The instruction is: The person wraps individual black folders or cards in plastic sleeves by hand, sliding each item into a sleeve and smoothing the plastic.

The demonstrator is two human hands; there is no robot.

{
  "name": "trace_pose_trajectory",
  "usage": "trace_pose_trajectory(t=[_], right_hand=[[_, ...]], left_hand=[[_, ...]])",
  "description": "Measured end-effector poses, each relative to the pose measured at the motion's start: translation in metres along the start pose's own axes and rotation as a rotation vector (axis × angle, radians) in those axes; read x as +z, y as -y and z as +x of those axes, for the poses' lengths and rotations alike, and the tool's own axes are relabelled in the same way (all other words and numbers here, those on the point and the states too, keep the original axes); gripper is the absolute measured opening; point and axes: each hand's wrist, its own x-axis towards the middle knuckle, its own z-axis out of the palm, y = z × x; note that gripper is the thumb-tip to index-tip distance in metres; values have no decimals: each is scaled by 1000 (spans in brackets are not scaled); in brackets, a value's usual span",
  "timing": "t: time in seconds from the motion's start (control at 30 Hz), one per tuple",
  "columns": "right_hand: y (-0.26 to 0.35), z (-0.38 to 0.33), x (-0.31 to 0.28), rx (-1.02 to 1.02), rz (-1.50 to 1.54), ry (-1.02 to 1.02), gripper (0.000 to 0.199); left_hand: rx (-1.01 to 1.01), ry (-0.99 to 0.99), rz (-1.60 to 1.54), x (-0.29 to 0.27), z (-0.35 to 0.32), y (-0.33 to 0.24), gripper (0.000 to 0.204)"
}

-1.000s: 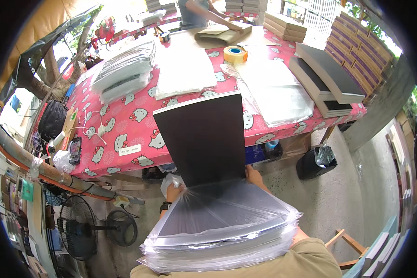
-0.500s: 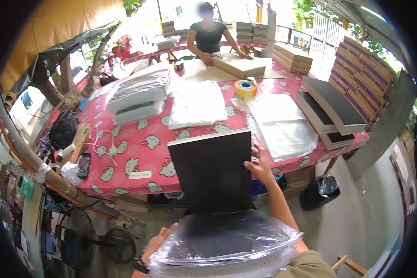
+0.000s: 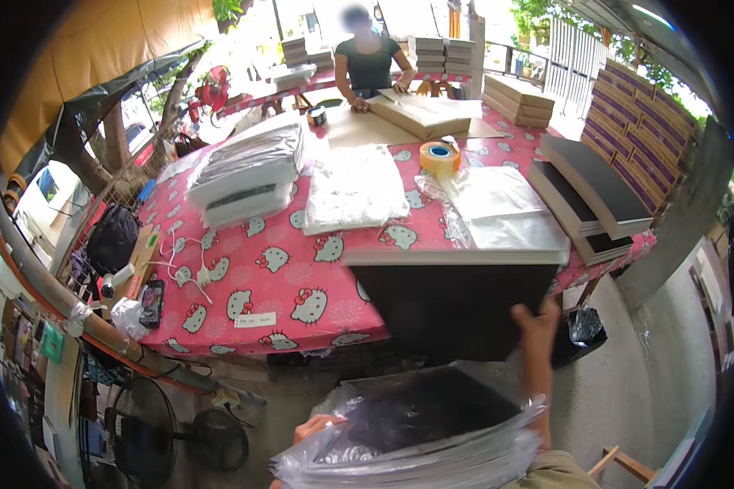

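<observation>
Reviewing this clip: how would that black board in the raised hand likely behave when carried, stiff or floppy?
Probably stiff: the black board keeps a straight edge though the right hand grips only its lower right part. Likely light for its size, since one hand lifts it. The plastic-wrapped stack at the left hand looks slippery.

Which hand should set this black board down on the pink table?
Right. The right hand already grips the black board at its lower right edge, near the pink table. The left hand is low, at the bagged stack.
</observation>
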Motion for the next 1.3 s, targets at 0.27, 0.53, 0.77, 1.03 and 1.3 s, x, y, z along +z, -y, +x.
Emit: trace_pose_trajectory(t=[0.27,0.53,0.77,1.03,1.3], right_hand=[[65,-10,-144,-220,1,-666,48],[71,-45,-184,-282,-32,-741,60],[67,-56,-205,-209,288,-363,58],[12,-44,-9,334,370,96,36],[-63,-28,58,58,-213,114,37]], left_hand=[[210,-125,74,-3,58,-4,29],[71,-233,-7,0,147,-2,40],[52,-274,323,20,114,54,57],[-122,-238,492,17,33,147,54],[-314,-926,643,-120,-43,140,34]])
